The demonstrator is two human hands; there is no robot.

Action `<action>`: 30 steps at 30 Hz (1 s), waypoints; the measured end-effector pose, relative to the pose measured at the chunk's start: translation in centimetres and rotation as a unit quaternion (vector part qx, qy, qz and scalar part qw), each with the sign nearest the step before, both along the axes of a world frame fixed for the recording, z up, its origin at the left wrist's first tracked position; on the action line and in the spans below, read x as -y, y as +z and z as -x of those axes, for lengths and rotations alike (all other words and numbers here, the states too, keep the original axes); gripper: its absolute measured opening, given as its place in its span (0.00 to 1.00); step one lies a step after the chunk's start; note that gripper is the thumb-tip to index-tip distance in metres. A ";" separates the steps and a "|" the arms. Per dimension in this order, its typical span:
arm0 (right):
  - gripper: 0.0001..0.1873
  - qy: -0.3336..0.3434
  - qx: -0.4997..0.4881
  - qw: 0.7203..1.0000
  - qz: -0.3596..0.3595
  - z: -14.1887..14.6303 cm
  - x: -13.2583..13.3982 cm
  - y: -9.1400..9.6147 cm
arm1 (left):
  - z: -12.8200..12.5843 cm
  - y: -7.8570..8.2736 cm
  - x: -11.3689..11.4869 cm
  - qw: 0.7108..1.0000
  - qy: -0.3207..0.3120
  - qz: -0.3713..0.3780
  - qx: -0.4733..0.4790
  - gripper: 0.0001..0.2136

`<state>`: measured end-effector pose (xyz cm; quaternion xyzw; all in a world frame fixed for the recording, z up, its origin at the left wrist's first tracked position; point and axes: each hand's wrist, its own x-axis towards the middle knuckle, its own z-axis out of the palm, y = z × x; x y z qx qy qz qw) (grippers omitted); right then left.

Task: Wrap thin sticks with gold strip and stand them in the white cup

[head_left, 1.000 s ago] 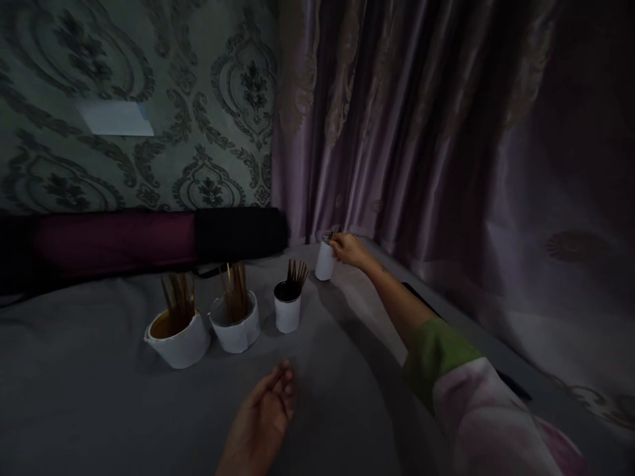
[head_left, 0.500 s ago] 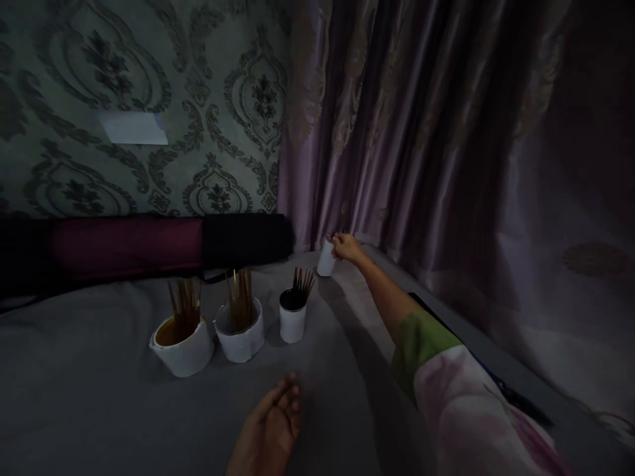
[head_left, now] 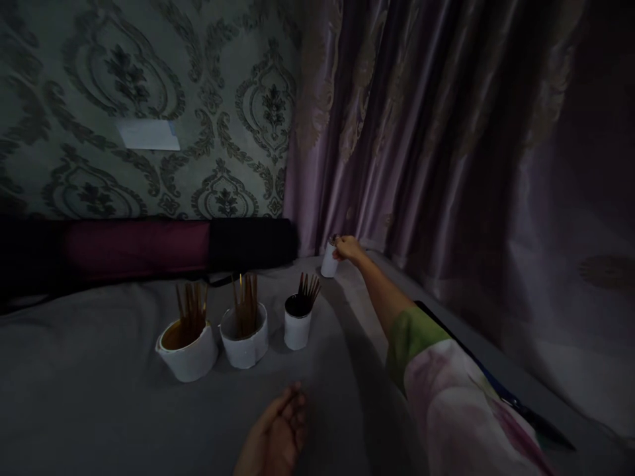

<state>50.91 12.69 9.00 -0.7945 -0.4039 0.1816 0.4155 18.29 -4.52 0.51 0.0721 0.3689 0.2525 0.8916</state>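
Observation:
My right hand [head_left: 348, 248] reaches to the far corner of the grey cloth, fingers closed at the top of a tall white cup [head_left: 328, 261]. Part of its rim is hidden behind the fingers. My left hand [head_left: 280, 433] is low in the view, palm turned up and fingers loosely curled and apart, with nothing visible in it. Between the hands stands a small white cup with a dark inside [head_left: 296, 332], holding several thin brown sticks. Left of it are a wider white tub [head_left: 245, 350] and another with a yellowish inside [head_left: 191, 360], both with similar sticks.
A long black and maroon roll [head_left: 139, 248] lies along the patterned wall. Purple curtains [head_left: 357, 185] hang behind the tall cup and down the right side. A dark long object [head_left: 533, 420] lies past my right sleeve. White paper [head_left: 149, 135] is on the wall.
The whole view has shifted slightly, so things appear a little farther right and lower. My right hand remains at the tall white cup. The containers keep their places on the cloth.

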 end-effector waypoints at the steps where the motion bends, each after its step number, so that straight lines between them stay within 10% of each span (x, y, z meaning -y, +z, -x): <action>1: 0.20 -0.001 -0.005 1.000 0.000 0.0 -0.2 0.0 | 0.0 0.0 0.0 1.000 0.001 -0.002 -0.001 0.05; 30: 0.17 -0.018 -0.074 0.994 -0.075 2.7 0.2 -1.1 | -0.2 -0.5 -0.3 1.000 -0.014 0.015 0.021 0.06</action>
